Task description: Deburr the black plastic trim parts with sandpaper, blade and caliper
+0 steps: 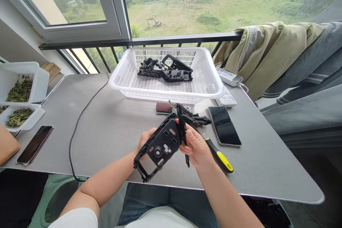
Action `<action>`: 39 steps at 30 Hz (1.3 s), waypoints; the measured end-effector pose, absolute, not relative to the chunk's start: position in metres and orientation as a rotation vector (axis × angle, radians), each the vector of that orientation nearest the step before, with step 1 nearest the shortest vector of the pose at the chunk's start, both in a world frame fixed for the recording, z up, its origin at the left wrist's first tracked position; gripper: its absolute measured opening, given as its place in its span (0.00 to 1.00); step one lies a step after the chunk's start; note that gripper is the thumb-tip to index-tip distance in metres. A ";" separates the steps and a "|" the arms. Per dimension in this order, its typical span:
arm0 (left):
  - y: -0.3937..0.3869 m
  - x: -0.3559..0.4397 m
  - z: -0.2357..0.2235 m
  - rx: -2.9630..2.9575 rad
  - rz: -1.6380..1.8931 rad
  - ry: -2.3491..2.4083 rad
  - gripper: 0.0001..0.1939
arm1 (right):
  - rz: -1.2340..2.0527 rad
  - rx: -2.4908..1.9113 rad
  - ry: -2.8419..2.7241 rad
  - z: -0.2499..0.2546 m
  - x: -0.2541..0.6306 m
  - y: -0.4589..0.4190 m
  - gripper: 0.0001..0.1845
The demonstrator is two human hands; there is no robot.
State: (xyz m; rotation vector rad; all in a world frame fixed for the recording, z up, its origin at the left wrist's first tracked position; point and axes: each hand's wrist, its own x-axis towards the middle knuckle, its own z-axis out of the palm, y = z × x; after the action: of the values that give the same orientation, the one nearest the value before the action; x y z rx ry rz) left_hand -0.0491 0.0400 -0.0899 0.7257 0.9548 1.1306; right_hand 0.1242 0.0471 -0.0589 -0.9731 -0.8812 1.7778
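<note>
Mostly matte plastic frame (157, 146), left hand (145, 138), right hand (194, 146), yellow screwdriver (219, 155)

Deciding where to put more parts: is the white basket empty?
Not empty: black plastic parts lie in a loose pile on the floor of the white basket.

The head-worn camera looks forward and down, close above the left hand (146, 138) and right hand (195, 146), across a grey tabletop (88, 131) toward a balcony window (203, 3).

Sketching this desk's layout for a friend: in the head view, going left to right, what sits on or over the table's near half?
A phone, a black cable, a black plastic frame, a second phone.
</note>
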 end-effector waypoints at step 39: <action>0.044 -0.049 -0.080 0.556 1.107 0.781 0.14 | 0.700 -1.537 -1.513 -0.072 0.135 0.040 0.26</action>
State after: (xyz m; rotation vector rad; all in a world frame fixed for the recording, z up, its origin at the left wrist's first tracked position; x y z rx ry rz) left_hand -0.0491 0.0439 -0.0797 0.5557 0.7807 1.1073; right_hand 0.1354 0.0402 -0.0721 -1.5368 -1.5129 0.7003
